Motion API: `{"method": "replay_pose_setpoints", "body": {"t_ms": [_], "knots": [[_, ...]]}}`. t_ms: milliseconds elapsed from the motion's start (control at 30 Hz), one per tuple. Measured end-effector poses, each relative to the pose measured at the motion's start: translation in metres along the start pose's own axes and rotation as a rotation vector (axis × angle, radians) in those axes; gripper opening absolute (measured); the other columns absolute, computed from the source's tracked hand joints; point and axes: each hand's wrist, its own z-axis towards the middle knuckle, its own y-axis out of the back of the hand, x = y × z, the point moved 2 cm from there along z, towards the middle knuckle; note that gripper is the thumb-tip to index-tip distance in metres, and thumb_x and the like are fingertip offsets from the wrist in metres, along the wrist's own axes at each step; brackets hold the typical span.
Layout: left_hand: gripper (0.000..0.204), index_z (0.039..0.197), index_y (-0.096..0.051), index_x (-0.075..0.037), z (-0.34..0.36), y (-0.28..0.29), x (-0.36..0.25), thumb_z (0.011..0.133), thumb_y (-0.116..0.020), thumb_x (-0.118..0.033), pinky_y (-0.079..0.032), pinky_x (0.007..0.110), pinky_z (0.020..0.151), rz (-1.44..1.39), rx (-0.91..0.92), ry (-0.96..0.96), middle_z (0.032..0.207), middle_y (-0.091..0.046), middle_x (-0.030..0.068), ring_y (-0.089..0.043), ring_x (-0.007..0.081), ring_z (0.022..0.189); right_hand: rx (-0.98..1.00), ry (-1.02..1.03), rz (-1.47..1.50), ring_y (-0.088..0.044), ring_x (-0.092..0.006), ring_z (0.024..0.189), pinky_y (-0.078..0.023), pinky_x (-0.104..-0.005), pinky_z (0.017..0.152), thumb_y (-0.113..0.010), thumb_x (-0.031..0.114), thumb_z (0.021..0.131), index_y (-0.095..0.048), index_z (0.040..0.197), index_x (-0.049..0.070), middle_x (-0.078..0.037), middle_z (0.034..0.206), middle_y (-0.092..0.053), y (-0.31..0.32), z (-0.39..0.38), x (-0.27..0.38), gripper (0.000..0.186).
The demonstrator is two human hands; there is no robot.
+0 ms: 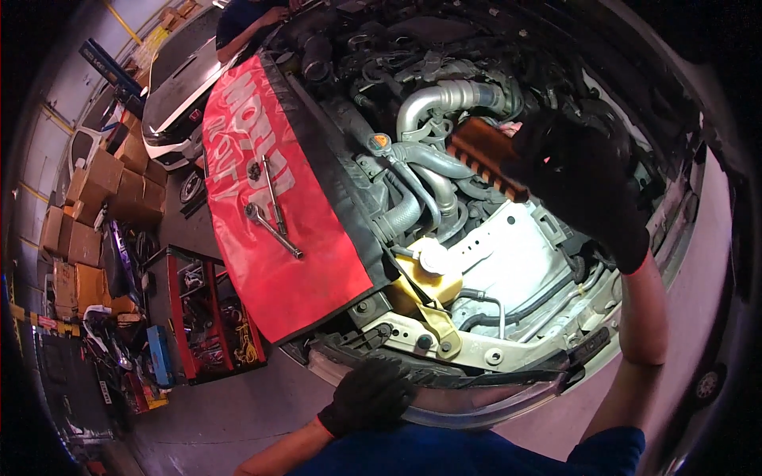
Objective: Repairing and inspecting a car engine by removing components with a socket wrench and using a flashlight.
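My right hand (583,178), in a black glove, is raised over the right side of the engine bay. It is closed on an orange-brown block with a notched edge (480,155), whose right part the glove hides. Beneath lies a brightly lit white panel (512,250). My left hand (369,397), gloved in black too, rests on the car's front edge beside the headlight (484,397). Nothing shows in it, and its dark fingers look loosely laid out. Nearby is a yellowish fluid tank with a white cap (432,258). Silver pipes (425,163) run behind the block.
A red fender cover (294,270) drapes over the car's front, bearing a ratchet (274,230) and an extension bar (272,190). Left of it stands a red-edged tool cart (210,317). Cardboard boxes (119,186) and a white car (178,87) are farther back. Another person's arm (250,32) shows at the top.
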Motion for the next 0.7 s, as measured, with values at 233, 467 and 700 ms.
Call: {"method": "replay_pose_setpoints", "body": {"t_ms": [233, 467, 700], "knots": [[0.024, 0.101, -0.068, -0.011, 0.005, -0.005, -0.001, 0.081, -0.072, -0.023, -0.051, 0.042, 0.091, 0.105, 0.164, -0.047, 0.107, -0.068, 0.0072, -0.065, 0.0249, 0.101, 0.014, -0.037, 0.188, -0.069, -0.0199, 0.076, -0.052, -0.0313, 0.069, -0.081, 0.022, 0.073, -0.065, 0.099, 0.009, -0.010, 0.082, -0.068, -0.008, -0.057, -0.040, 0.033], [0.022, 0.098, -0.069, -0.008, 0.012, -0.010, -0.001, 0.081, -0.070, -0.022, -0.054, 0.042, 0.083, 0.169, 0.288, -0.058, 0.096, -0.070, 0.0086, -0.068, 0.0257, 0.088, -0.216, -0.002, 0.102, -0.066, -0.0125, 0.086, -0.054, -0.0273, 0.073, -0.082, 0.007, 0.072, -0.069, 0.099, 0.008, -0.007, 0.104, -0.070, 0.028, -0.113, -0.071, 0.030], [0.017, 0.093, -0.069, -0.005, 0.020, -0.011, -0.009, 0.080, -0.067, -0.016, -0.053, 0.045, 0.084, 0.167, 0.150, -0.034, 0.095, -0.068, 0.0122, -0.065, 0.0295, 0.089, -0.252, -0.093, 0.189, -0.066, -0.0118, 0.083, -0.053, -0.0273, 0.075, -0.080, 0.007, 0.075, -0.067, 0.102, 0.005, -0.004, 0.099, -0.070, 0.055, -0.127, -0.116, 0.030]]}}
